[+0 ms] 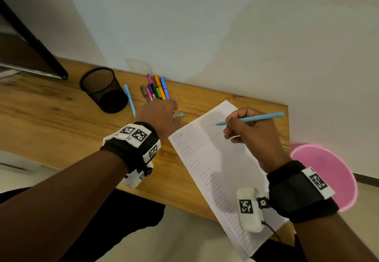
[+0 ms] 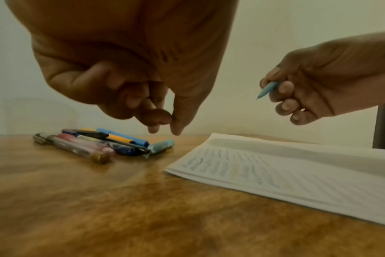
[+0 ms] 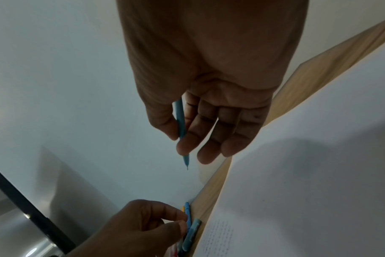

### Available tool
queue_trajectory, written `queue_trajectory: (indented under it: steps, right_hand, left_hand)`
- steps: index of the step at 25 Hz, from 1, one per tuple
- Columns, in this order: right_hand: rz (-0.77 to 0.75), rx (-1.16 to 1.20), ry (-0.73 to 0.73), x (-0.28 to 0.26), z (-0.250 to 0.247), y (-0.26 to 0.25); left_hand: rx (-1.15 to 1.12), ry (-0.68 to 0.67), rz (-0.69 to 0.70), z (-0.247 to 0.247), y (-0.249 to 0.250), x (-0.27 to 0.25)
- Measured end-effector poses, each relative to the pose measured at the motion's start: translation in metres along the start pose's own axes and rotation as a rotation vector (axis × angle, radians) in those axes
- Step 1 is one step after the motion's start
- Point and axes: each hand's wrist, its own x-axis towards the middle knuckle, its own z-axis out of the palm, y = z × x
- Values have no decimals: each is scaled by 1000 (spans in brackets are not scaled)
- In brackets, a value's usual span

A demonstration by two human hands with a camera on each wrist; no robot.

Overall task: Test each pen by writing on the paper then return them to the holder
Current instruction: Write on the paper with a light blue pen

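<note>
My right hand (image 1: 231, 126) pinches an uncapped light blue pen (image 1: 262, 117) with its tip just above the upper part of the white paper (image 1: 217, 159), not touching it. Several rows of test scribbles fill the paper's left side. My left hand (image 1: 172, 111) hovers over the table with its fingers curled and thumb against the index tip (image 2: 165, 128), holding nothing. A light blue cap (image 2: 162, 146) lies right below it. Several coloured pens (image 1: 156, 88) lie bunched behind. The black mesh holder (image 1: 102, 89) stands left, with another light blue pen (image 1: 129, 99) lying beside it.
The wooden table (image 1: 61, 118) runs along a white wall. A pink basin (image 1: 328, 175) sits beyond the table's right end. A dark slanted bar (image 1: 30, 42) crosses the far left. The paper's near corner hangs over the table's front edge.
</note>
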Motion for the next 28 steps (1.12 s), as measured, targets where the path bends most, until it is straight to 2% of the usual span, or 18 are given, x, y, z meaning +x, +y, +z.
queue_trajectory:
  steps: [7,9,12,13,15,18,21,28]
  right_hand:
    - [-1,11,-24,-5,-13,-1]
    - [1,57,-26,-5,-14,-4]
    - [12,163,-16,-3,-14,-11]
    - [17,202,-20,-2,-13,-14]
    - [11,259,-33,-1,-9,-20]
    - [-11,293,-20,0,0,-23]
    - [-14,279,19,4,8,-22]
    - [-17,190,30,9,19,-15]
  left_hand:
    - [62,-20,-15,10,14,0]
    - [-42,38,10,-1,18,-1]
    - [-378,144,134,-38,25,-6]
    - [-519,108,159,-50,25,-9]
    - [-725,-67,170,-65,21,-13]
    - [-722,-218,204,-64,19,-11]
    - [-700,-217,253,-58,23,-5]
    - [-707,-237,242,-50,15,-8]
